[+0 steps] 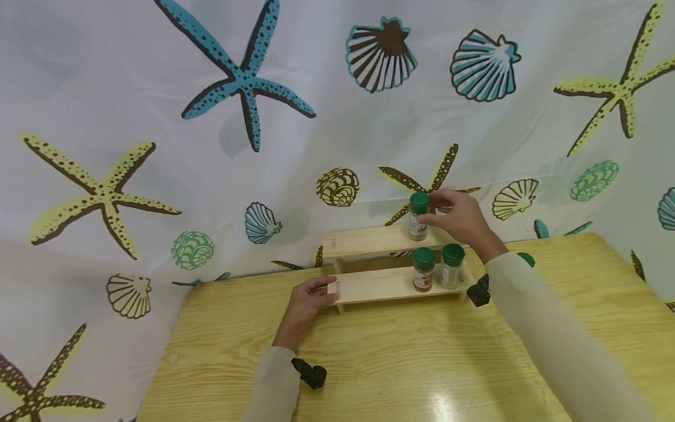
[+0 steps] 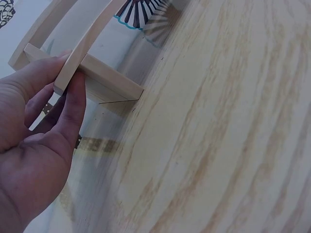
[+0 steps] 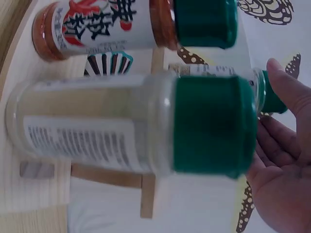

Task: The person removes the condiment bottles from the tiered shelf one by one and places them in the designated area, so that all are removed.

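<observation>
A two-tier wooden rack (image 1: 377, 286) stands on the table against the patterned cloth. My left hand (image 1: 311, 299) pinches the left end of its lower shelf, thumb on one face and fingers on the other, as the left wrist view (image 2: 43, 126) also shows. On the upper shelf, toward the right, my right hand (image 1: 457, 217) holds a green-capped spice jar (image 1: 418, 218) upright between thumb and fingers. Two more green-capped jars stand on the lower shelf: one with red-brown powder (image 1: 423, 271), one with pale contents (image 1: 450, 268). Both loom close in the right wrist view.
Another green cap (image 1: 526, 259) peeks out behind my right sleeve, its body hidden. The wood-grain table (image 1: 390, 357) extends in front of the rack. A white cloth (image 1: 295, 176) printed with starfish and shells hangs directly behind.
</observation>
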A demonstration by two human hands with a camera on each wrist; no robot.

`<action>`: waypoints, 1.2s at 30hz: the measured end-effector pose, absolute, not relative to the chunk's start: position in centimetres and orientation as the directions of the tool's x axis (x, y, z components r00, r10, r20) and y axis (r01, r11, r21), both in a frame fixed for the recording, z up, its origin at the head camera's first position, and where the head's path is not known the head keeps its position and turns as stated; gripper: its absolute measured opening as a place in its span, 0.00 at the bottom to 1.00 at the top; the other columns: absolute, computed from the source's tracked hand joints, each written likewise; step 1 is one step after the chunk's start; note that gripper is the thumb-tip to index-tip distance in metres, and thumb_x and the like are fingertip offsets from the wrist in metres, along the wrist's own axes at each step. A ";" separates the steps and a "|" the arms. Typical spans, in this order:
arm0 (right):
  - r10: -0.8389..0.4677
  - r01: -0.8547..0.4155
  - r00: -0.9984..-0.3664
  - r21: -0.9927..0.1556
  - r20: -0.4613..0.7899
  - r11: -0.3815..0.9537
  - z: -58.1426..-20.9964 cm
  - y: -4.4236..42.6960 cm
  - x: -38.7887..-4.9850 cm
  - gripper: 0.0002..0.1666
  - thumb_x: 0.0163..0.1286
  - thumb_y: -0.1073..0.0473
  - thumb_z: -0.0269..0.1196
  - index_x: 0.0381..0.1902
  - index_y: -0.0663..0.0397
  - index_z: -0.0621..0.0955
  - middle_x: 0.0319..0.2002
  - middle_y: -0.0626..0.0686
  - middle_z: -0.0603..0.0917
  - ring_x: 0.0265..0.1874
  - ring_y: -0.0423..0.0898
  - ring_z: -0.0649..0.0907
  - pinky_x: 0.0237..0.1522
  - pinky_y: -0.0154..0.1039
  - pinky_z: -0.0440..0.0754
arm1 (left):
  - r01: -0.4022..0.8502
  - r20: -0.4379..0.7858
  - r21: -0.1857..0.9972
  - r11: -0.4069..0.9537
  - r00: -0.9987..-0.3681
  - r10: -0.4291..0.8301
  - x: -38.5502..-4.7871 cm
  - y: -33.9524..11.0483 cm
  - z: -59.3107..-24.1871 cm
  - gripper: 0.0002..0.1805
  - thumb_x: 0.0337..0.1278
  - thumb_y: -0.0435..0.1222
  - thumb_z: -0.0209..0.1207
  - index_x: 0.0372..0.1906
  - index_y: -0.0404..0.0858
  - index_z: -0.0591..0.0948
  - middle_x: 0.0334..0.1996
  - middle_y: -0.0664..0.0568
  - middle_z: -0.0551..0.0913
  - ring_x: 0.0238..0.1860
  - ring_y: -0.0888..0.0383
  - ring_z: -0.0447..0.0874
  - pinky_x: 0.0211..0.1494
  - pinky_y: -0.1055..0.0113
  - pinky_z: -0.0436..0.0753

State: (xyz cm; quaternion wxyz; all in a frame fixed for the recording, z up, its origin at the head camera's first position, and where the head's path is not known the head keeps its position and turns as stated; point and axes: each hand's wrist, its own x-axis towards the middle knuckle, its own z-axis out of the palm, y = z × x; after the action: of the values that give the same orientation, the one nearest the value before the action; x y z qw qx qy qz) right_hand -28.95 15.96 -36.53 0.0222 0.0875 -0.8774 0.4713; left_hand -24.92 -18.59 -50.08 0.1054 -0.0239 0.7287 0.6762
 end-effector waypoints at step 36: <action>-0.090 -0.185 -0.982 -0.785 0.163 0.592 -36.2 14.7 -28.8 0.30 0.63 0.50 0.65 0.59 0.58 0.74 0.54 0.62 0.79 0.56 0.57 0.78 0.56 0.53 0.76 | -0.188 -0.201 0.976 0.110 -0.972 0.123 -23.5 -18.2 -47.6 0.24 0.52 0.26 0.64 0.57 0.31 0.77 0.60 0.39 0.75 0.46 0.60 0.80 0.43 0.71 0.80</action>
State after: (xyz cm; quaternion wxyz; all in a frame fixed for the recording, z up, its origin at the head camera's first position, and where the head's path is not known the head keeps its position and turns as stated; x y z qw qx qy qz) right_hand -28.80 14.68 -36.25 0.0529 0.0772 -0.8905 0.4453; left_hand -23.49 -18.21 -47.62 0.1165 -0.0223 0.7359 0.6667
